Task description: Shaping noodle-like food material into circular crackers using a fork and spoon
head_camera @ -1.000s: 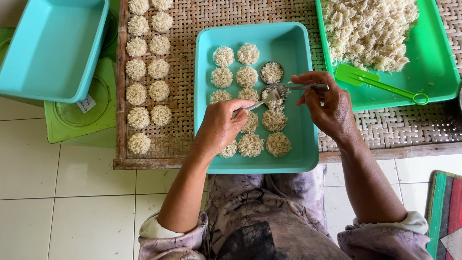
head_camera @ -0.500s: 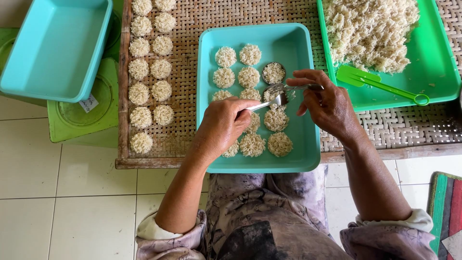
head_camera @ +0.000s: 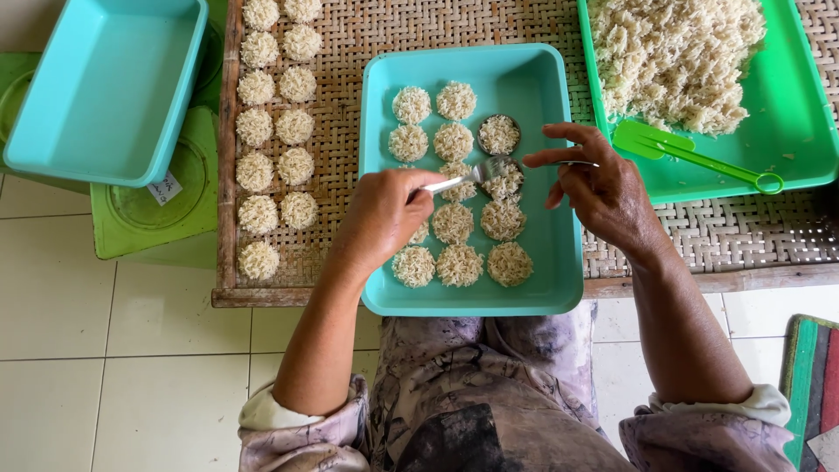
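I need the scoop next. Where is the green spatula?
In the head view, the green spatula lies at upper right in the green tray, just below the rice heap.

Rice cakes [head_camera: 457, 218] in tray [head_camera: 559, 262]; rice heap [head_camera: 673, 57] right; empty tub [head_camera: 105, 87] left.

Smooth plastic tray [head_camera: 551, 262] (glossy), shiny metal fork [head_camera: 472, 175], rough woven mat [head_camera: 350, 52].
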